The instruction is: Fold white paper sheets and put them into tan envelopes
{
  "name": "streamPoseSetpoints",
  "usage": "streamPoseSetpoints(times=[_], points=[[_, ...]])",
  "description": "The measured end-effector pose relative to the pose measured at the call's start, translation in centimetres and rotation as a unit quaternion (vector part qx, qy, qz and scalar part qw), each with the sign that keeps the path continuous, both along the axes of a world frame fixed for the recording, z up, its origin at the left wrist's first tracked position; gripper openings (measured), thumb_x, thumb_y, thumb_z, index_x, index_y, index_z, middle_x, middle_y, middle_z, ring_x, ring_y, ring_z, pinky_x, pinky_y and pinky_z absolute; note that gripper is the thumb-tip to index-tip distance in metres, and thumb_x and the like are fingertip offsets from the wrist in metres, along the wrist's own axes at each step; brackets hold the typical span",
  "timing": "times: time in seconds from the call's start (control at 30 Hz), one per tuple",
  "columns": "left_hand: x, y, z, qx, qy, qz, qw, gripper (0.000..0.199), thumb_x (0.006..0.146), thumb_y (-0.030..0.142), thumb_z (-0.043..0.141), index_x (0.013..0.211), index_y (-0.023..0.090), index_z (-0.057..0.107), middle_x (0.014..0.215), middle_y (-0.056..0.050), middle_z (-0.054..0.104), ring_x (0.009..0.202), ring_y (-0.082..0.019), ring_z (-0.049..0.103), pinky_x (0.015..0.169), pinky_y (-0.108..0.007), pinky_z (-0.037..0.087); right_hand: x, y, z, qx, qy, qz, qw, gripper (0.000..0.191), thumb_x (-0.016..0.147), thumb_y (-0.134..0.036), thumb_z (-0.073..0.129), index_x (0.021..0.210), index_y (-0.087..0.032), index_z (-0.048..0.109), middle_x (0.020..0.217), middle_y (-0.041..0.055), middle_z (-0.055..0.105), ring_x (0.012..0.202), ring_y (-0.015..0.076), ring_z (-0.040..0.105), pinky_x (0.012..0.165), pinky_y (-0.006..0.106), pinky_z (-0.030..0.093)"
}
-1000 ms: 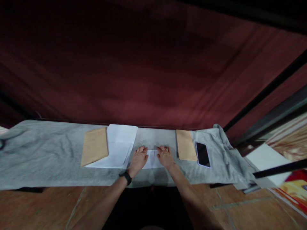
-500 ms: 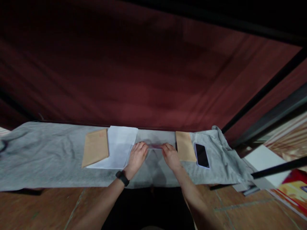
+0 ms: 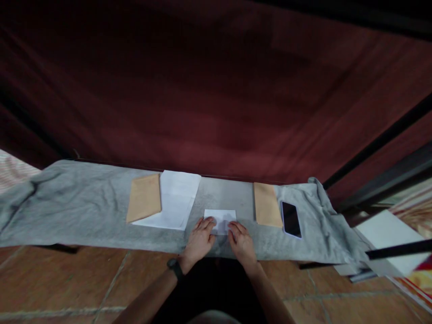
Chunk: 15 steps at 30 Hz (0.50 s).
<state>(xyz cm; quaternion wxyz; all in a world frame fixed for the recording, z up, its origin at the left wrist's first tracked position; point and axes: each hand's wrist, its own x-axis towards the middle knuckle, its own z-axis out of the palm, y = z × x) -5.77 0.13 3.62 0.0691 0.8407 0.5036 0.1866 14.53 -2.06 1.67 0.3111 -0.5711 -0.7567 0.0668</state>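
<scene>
A small folded sheet of white paper [image 3: 221,215] lies flat on the grey cloth in front of me. My left hand [image 3: 201,237], with a dark watch on its wrist, has its curled fingers on the left side of the sheet. On the right side, my right hand [image 3: 241,240] grips the paper the same way, fingertips on top. The thumbs show near the sheet's lower part, and its near corners are partly hidden by the hands. Left of my hands, larger white sheets [image 3: 177,200] lie partly under a brown paper envelope [image 3: 145,198].
A second brown envelope [image 3: 266,204] lies to the right, beside a dark-screened phone [image 3: 291,219]. The grey cloth [image 3: 84,207] covers a narrow bench against a dark red panel [image 3: 209,112]. Black bars and a white board [image 3: 391,234] stand at the right end.
The paper, seen nearly edge-on between both hands before, now lies flat and shows its white face. Both hands have come closer to my body with it, and the view has shifted slightly.
</scene>
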Motion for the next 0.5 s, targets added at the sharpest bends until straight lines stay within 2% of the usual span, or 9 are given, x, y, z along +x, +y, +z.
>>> streamPoseSetpoints(times=[0.1,0.17,0.27,0.37,0.5], points=[[2.0,1.0,0.0,0.013,0.032,-0.002,0.999,0.048,0.094,0.018,0.04,0.141,0.015,0.051,0.151,-0.011,0.05,0.142,-0.022,0.041,0.121,-0.045,0.028,-1.7,1.9,0.5,-0.005,0.012,-0.011,1.0,0.042,0.103,-0.028,0.033,0.135,-0.018,0.059,0.137,0.0112,0.061,0.129,0.0212,0.054,0.108,0.04,0.046],[3.3,1.8,-0.7,0.006,0.069,0.001,0.998,0.053,0.095,0.018,0.036,0.147,0.009,0.043,0.155,-0.016,0.043,0.146,-0.024,0.036,0.121,-0.045,0.027,-2.9,3.0,0.5,-0.022,-0.009,-0.001,1.0,0.047,0.104,-0.029,0.029,0.143,-0.016,0.051,0.145,0.0114,0.055,0.137,0.0213,0.047,0.113,0.043,0.041],[4.4,2.9,-2.2,-0.011,0.1,0.006,0.995,0.056,0.094,0.016,0.035,0.149,0.007,0.039,0.156,-0.018,0.039,0.147,-0.026,0.033,0.121,-0.046,0.025,-3.9,4.0,-0.1,-0.047,-0.06,-0.002,0.997,0.049,0.105,-0.027,0.027,0.149,-0.015,0.042,0.151,0.0119,0.048,0.143,0.0213,0.04,0.116,0.047,0.035],[4.5,3.3,-3.1,-0.014,0.105,0.014,0.994,0.058,0.093,0.015,0.033,0.151,0.009,0.037,0.158,-0.017,0.035,0.149,-0.025,0.03,0.122,-0.048,0.022,-3.7,4.0,-1.1,-0.054,-0.108,-0.021,0.992,0.049,0.104,-0.027,0.032,0.151,-0.017,0.04,0.155,0.0106,0.043,0.145,0.0216,0.037,0.118,0.046,0.031],[3.7,3.1,-3.2,0.002,0.099,0.044,0.994,0.057,0.097,0.022,0.029,0.152,0.009,0.034,0.16,-0.015,0.032,0.151,-0.023,0.024,0.123,-0.047,0.019,-2.6,3.4,-2.1,-0.03,-0.144,-0.045,0.988,0.049,0.103,-0.026,0.033,0.152,-0.016,0.039,0.155,0.01,0.042,0.144,0.0227,0.037,0.119,0.045,0.029]])
